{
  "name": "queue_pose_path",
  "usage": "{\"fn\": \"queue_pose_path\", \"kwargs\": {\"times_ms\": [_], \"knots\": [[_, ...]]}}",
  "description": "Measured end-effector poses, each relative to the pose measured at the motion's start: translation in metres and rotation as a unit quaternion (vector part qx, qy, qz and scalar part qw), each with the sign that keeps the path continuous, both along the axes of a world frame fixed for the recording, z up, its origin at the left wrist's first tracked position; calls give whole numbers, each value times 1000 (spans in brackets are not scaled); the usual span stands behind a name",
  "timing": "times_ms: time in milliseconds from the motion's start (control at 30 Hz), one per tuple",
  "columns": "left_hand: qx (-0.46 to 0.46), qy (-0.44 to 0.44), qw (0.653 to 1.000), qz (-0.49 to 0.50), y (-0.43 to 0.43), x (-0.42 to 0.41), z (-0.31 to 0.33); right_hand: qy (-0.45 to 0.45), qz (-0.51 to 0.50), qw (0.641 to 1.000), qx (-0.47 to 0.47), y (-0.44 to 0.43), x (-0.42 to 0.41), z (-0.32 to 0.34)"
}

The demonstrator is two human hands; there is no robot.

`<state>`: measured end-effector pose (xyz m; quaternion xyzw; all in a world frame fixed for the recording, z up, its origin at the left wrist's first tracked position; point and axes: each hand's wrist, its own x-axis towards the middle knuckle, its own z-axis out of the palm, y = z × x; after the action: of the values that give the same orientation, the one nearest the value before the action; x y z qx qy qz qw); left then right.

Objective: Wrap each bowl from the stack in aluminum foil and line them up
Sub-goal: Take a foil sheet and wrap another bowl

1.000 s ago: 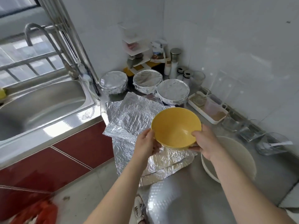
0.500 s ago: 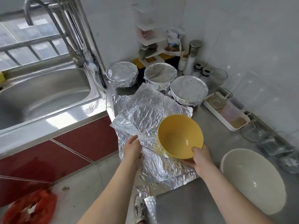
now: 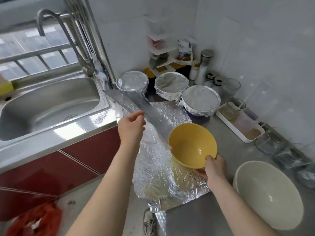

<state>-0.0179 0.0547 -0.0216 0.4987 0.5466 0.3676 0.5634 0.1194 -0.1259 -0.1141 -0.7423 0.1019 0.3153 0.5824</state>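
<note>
My right hand (image 3: pixel 214 166) grips the near rim of a yellow bowl (image 3: pixel 190 143), holding it tilted above a crinkled aluminum foil sheet (image 3: pixel 153 167) on the steel counter. My left hand (image 3: pixel 131 128) pinches the left edge of a foil sheet and lifts it off the counter, so the foil rises toward the back left. Three foil-wrapped bowls stand in a row at the back: one at the left (image 3: pixel 132 81), one in the middle (image 3: pixel 171 85), one at the right (image 3: pixel 200 99).
A large white bowl (image 3: pixel 265 195) sits on the counter at the right. A white tray (image 3: pixel 242 133) and glass containers (image 3: pixel 271 145) line the right wall. Jars and a small shelf fill the corner. A steel sink (image 3: pixel 47 106) and faucet lie at the left.
My left hand has taken the foil's left edge and raised it up and back. The yellow bowl stays in my right hand over the foil.
</note>
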Motion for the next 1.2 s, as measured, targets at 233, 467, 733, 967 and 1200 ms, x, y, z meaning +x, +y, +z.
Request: {"fn": "queue_pose_path", "kwargs": {"times_ms": [233,467,733,967,1200], "knots": [[58,-135,989,1,-12,-11,80,19,92,996,6,17,-23,4],[54,-254,966,11,-26,-20,98,-129,118,984,-44,5,-3,69],[33,-222,974,-6,-78,-20,53,246,238,901,266,-9,-28,144],[-40,-209,977,17,-95,-26,17,124,123,964,199,-17,-28,117],[-107,-175,970,132,-69,-48,-25,111,157,974,122,-51,-6,87]]}}
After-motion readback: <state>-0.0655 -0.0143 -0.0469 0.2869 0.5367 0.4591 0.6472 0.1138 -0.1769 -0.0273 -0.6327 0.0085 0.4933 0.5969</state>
